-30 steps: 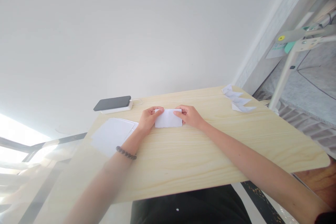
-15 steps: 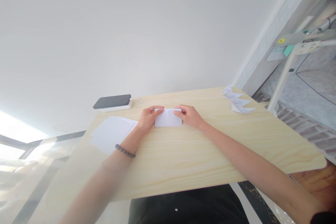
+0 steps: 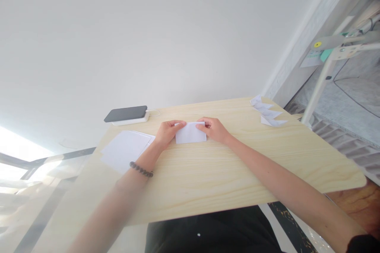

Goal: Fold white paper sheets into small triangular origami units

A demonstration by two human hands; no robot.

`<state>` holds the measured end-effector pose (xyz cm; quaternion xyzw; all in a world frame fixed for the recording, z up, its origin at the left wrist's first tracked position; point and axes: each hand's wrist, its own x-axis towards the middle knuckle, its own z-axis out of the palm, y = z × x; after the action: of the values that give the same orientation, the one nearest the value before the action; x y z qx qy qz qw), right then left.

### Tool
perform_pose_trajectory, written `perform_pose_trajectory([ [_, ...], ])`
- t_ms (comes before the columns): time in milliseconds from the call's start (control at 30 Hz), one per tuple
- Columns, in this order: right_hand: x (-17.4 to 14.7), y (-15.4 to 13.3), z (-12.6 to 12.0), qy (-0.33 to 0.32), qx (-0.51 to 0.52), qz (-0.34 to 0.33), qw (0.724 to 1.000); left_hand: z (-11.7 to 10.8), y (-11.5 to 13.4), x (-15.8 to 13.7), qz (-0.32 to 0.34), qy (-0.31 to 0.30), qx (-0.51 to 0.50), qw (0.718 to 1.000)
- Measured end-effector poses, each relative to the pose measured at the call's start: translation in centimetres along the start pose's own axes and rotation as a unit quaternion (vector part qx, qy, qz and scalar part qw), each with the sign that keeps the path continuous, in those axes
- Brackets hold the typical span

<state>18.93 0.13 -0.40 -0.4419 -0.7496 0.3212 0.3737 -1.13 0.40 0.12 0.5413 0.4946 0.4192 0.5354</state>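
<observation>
A small folded sheet of white paper (image 3: 190, 133) is held over the middle of the table, its long sides running left to right. My left hand (image 3: 168, 132) pinches its upper left corner, thumb on the near face. At the upper right corner my right hand (image 3: 214, 129) grips it the same way, with the fingers curled behind the top edge. The fingertips behind the paper are hidden. Dark beads circle my left wrist.
White paper sheets (image 3: 126, 148) lie left of my left forearm. Behind them a dark phone (image 3: 126, 114) rests on a white block with a cable. Several folded paper pieces (image 3: 271, 116) sit at the back right of the wooden table (image 3: 225, 182), which meets a wall.
The paper's lower edge has tilted slightly, its left end now a touch lower. Both hands keep their grip almost in place; the whole view has shifted a little.
</observation>
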Motion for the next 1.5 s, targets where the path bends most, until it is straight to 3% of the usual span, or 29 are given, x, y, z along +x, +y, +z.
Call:
perform_pose_trajectory([
  [167, 0.1, -0.8, 0.2, 0.007, -0.009, 0.004, 1.000, 0.4, -0.3, -0.1, 0.014, 0.036, 0.034, 0.999],
  [367, 0.2, -2.1, 1.2, 0.071, -0.037, -0.047, 0.996, 1.1, -0.1, -0.4, 0.037, 0.066, 0.061, 0.995],
  [533, 0.4, -1.8, 1.2, 0.099, -0.055, -0.049, 0.992, 1.4, 0.4, -0.7, 0.049, 0.069, 0.070, 0.994],
  [833, 0.6, -2.2, 1.1, 0.070, -0.038, -0.056, 0.995, 1.6, 0.6, -0.9, 0.054, 0.055, 0.089, 0.993],
  [1233, 1.1, -0.8, -0.5, -0.066, 0.012, 0.004, 0.998, 0.8, 0.5, -0.5, 0.011, 0.011, 0.080, 0.997],
  [1400, 0.8, -0.1, -2.2, -0.078, 0.019, 0.027, 0.996, -0.7, 0.1, 0.2, 0.004, 0.031, 0.043, 0.999],
  [1500, 0.6, 0.4, -3.3, -0.048, 0.032, 0.059, 0.997, -1.7, -0.1, 0.6, 0.004, 0.069, 0.020, 0.997],
])
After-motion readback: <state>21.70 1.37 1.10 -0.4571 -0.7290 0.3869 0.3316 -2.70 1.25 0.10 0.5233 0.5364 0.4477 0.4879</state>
